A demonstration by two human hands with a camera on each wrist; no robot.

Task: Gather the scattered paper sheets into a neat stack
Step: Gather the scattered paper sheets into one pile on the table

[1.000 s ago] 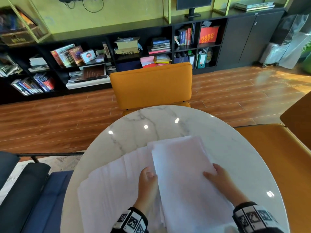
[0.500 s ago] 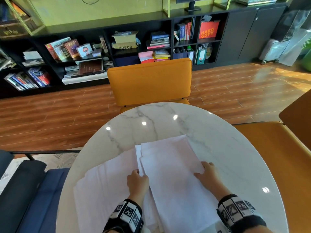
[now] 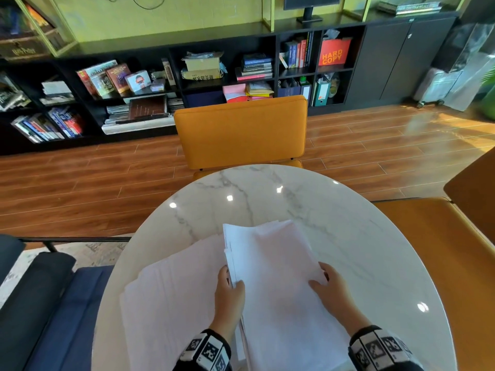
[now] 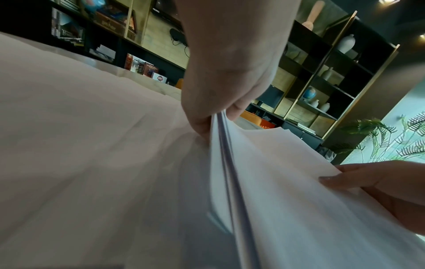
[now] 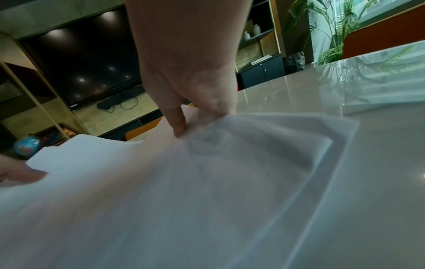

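A bundle of white paper sheets [image 3: 276, 266] is held over the round marble table [image 3: 348, 236]. My left hand [image 3: 232, 283] pinches the bundle's left edge [image 4: 220, 131], thumb on top and fingers beneath. My right hand [image 3: 322, 279] pinches its right edge [image 5: 197, 125], thumb on top. More white sheets [image 3: 174, 290] lie fanned out flat on the table to the left, partly under the held bundle. The sheets in the bundle do not line up at their far ends.
An orange chair [image 3: 241, 132] stands at the table's far side and another orange seat [image 3: 439, 250] at the right. A dark blue seat [image 3: 61, 311] is at the left. Black bookshelves [image 3: 187, 76] line the far wall. Bare marble lies beyond and right of the papers.
Both hands have slid the bundle leftward and lifted its left edge, so its sheet edges now show. The head view has tilted down slightly.
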